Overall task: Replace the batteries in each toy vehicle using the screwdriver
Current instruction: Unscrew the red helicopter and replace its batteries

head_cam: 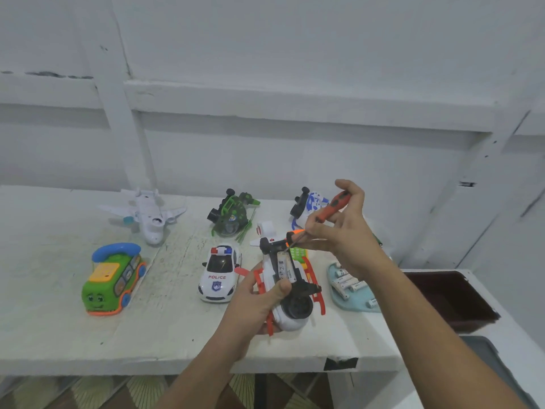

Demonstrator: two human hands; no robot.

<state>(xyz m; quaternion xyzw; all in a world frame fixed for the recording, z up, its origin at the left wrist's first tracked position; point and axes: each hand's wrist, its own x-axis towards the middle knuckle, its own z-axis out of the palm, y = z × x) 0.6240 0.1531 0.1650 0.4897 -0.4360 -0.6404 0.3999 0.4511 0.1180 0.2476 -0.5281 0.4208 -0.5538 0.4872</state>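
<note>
the left hand (pixel 253 302) is nearest, reaching in from the bottom edge, and its fingers (pixel 283 286) curl round a toy helicopter (pixel 290 290) and grip it, thumb pressed on the underside. the helicopter is white with red skids and is held belly-up just above the worktop (pixel 147 335), nose toward the camera. its battery bay is uncovered and a battery (pixel 283 268) shows inside.

the right hand (pixel 345 231) is just beyond it, fingers pinching a screwdriver (pixel 334 206) with a red and black handle. the shaft slants down and left, with the tip at the far end of the helicopter's underside, by an orange part. whether the tip sits in a screw is too small to tell.

just right of the helicopter a pale blue tray (pixel 358 308) holds loose batteries (pixel 345 283). left of the helicopter stands a police car (pixel 219 274), and farther left a green bus (pixel 113 280) with a blue phone handset on top. along the back of the worktop lie a white plane (pixel 147 214), a green and black toy (pixel 231 212) and a blue and white toy (pixel 309 205), the last partly hidden by the right hand. at the right, off the worktop, is a dark brown box (pixel 448 299).
</note>
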